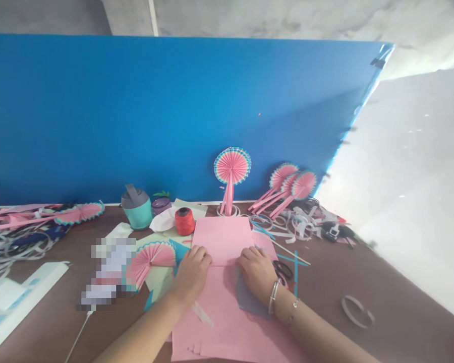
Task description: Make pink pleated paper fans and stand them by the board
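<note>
In the middle of the table lies a small pink sheet of paper (pixel 222 237), folded or creased along its near edge. Fingers curled, my left hand (pixel 192 269) grips its near left corner. At the near right corner my right hand (pixel 258 269), with bracelets on the wrist, holds it the same way; both thumbs are hidden. Larger pink paper (pixel 219 312) is spread beneath my hands. A grey-blue piece (pixel 249 300) shows under my right hand, and scissors (pixel 283 270) lie beside it. Left of my left hand rests a pleated pink paper fan (pixel 155 259) with blue edging.
A finished round fan (pixel 232 169) leans on the blue partition (pixel 155 111), with several more fans (pixel 303 185) to its right. Red thread (pixel 184 222), a teal cup (pixel 136 209), a power strip (pixel 26 307), a white ring (pixel 357 311) and tangled white strips (pixel 300 222) surround the papers.
</note>
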Available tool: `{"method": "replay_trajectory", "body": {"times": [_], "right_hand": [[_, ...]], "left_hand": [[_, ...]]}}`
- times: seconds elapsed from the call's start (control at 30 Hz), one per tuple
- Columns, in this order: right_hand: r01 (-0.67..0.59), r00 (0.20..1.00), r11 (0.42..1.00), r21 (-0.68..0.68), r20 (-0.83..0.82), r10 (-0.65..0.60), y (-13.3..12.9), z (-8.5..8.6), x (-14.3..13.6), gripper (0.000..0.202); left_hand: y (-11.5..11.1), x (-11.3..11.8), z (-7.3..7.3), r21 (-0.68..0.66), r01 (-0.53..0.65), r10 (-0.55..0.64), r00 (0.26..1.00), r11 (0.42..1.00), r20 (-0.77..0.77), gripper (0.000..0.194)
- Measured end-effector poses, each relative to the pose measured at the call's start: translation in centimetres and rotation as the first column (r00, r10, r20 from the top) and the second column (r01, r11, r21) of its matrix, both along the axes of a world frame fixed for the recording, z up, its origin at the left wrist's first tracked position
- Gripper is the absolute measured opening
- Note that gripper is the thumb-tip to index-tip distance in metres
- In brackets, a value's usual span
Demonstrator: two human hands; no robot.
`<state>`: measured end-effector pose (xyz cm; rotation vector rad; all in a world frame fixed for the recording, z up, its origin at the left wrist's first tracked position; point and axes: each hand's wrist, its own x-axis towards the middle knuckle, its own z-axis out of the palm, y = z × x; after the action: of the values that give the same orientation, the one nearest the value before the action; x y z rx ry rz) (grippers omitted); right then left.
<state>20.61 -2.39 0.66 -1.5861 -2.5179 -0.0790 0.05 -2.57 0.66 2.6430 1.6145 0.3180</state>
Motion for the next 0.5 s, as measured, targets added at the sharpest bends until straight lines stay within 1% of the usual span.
{"method": "replay_trajectory", "body": {"times": [0.1, 0.17, 0.23, 0.3, 0.37, 0.5], "right_hand": [[-0.025, 0.996, 1.0, 0.017, 0.086, 0.023, -0.3, 0.1, -0.4, 0.013], [-0.06, 0.989, 0.998, 0.02, 0.136, 0.057, -0.6, 0.2, -0.7, 0.013], [-0.102, 0.978, 0.994, 0.025, 0.183, 0.096, -0.9, 0.1, -0.9, 0.021], [-0.125, 0.968, 0.992, 0.025, 0.223, 0.116, -1.1, -0.1, -1.0, 0.031], [-0.122, 0.963, 0.992, 0.026, 0.246, 0.112, -1.4, -0.2, -1.2, 0.034], [-0.09, 0.963, 0.996, 0.026, 0.259, 0.08, -1.9, -0.3, -1.7, 0.037]], "left_hand": [[-0.2, 0.2, -0.3, 0.022, 0.043, -0.042, 0.997, 0.999, -0.071, 0.022], [-0.6, 0.4, -0.2, 0.028, 0.086, -0.082, 0.987, 0.996, -0.138, 0.03], [-1.0, 0.6, 0.0, 0.046, 0.113, -0.1, 0.97, 0.992, -0.222, 0.043], [-1.4, 0.8, 0.3, 0.081, 0.122, -0.092, 0.948, 0.989, -0.304, 0.052], [-1.8, 0.9, 0.6, 0.12, 0.12, -0.069, 0.931, 0.985, -0.359, 0.057], [-2.3, 1.1, 1.1, 0.139, 0.093, -0.034, 0.924, 0.986, -0.38, 0.06]]}}
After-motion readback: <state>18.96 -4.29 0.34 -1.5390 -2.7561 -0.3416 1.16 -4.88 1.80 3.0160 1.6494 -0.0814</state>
